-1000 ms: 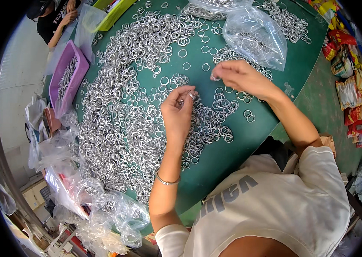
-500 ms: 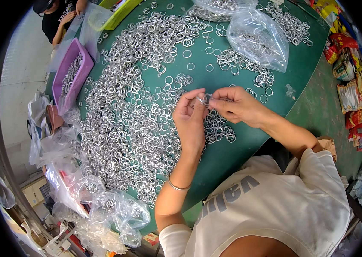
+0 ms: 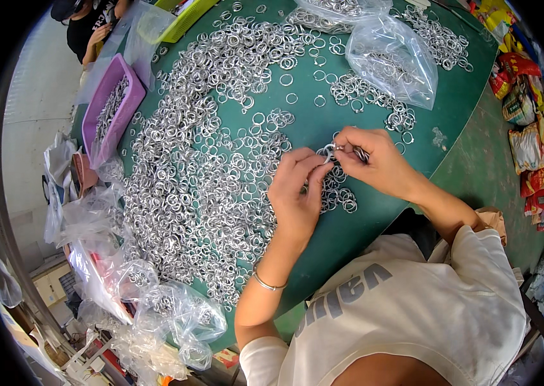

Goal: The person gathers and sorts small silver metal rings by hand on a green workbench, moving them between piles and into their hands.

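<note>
Head view, clock positions read about its centre: a purple basket containing rings stood at 10 o'clock. A loose pile of silver rings covered the green desk at 9 o'clock. The left hand had its grip pinching a single ring, near the centre toward 2 o'clock. The right hand met that ring with its fingertips, its grip curled around further rings. A clear bag lay at 1 o'clock.
</note>
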Demonstrator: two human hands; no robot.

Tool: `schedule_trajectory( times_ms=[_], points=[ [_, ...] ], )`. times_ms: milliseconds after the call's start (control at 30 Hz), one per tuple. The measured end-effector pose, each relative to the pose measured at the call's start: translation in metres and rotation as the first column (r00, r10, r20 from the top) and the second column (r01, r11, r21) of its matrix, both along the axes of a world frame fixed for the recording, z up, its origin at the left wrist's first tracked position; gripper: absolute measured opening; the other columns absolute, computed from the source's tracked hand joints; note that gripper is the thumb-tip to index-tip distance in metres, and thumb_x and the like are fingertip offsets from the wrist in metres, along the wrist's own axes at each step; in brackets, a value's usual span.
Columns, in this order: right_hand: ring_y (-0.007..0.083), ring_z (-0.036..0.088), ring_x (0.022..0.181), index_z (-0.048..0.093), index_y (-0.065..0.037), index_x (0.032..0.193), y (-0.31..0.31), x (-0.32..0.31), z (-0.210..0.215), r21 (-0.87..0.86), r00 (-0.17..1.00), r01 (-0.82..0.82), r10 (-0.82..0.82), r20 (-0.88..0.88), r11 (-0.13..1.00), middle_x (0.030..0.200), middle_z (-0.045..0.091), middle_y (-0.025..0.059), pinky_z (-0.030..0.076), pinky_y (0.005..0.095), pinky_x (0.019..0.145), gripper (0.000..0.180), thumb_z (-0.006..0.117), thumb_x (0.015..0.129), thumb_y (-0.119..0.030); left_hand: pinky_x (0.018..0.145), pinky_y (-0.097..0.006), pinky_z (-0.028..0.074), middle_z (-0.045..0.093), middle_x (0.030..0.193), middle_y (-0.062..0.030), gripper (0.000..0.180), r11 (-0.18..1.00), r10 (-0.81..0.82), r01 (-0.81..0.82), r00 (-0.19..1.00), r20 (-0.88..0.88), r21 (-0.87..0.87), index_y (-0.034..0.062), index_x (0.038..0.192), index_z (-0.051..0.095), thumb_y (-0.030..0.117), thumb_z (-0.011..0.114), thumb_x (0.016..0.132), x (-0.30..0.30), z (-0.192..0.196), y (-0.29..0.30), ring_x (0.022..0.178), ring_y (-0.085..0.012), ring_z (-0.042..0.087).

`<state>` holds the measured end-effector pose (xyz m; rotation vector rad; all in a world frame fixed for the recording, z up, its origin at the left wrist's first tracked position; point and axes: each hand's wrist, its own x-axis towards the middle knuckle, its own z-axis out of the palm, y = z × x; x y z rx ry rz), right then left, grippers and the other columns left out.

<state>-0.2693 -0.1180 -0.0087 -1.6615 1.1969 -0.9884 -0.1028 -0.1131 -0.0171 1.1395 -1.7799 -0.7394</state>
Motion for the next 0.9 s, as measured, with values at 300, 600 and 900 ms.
schedule_trajectory(
  times_ms=[300, 600, 900],
  points=[
    [0.0345, 0.057, 0.067, 0.054, -0.002, 0.086, 0.003, -0.011, 0.026, -0.152, 0.874, -0.21, 0.116, -0.471, 0.966, 0.076, 0.059, 0.0125, 0.044, 0.0417, 0.055, 0.012, 0.058, 0.079, -0.011, 0.057, -0.023, 0.047, 0.062, 0.085, -0.0098, 0.014, 0.968, -0.033, 0.05, 0.997, 0.075, -0.245, -0.0005, 0.087, 0.062, -0.006, 0.066, 0.074, -0.002, 0.0, 0.0, 0.069, -0.0144, 0.058],
    [0.0115, 0.047, 0.054, 0.056, 0.001, 0.085, 0.017, 0.004, 0.019, 0.299, 0.98, -0.059, -0.001, 0.197, 0.952, 0.063, 0.054, 0.0095, 0.037, 0.0266, 0.049, 0.016, 0.057, 0.086, -0.014, 0.058, -0.016, 0.042, 0.06, 0.083, -0.0033, 0.006, 0.973, 0.121, -0.061, 0.956, -0.267, 0.222, -0.0015, 0.089, 0.06, -0.001, 0.06, 0.083, -0.01, 0.001, 0.015, 0.067, -0.0041, 0.053],
    [0.0344, 0.054, 0.06, 0.051, -0.001, 0.082, 0.026, 0.009, 0.014, -0.222, 0.98, 0.029, -0.071, -0.185, 0.975, 0.07, 0.056, 0.0151, 0.04, 0.0407, 0.049, 0.008, 0.055, 0.084, -0.007, 0.054, -0.026, 0.042, 0.057, 0.076, -0.0113, 0.023, 0.962, 0.06, -0.072, 0.997, -0.054, -0.262, -0.0043, 0.096, 0.061, -0.009, 0.063, 0.074, -0.015, 0.003, 0.017, 0.061, -0.0179, 0.052]
  ],
)
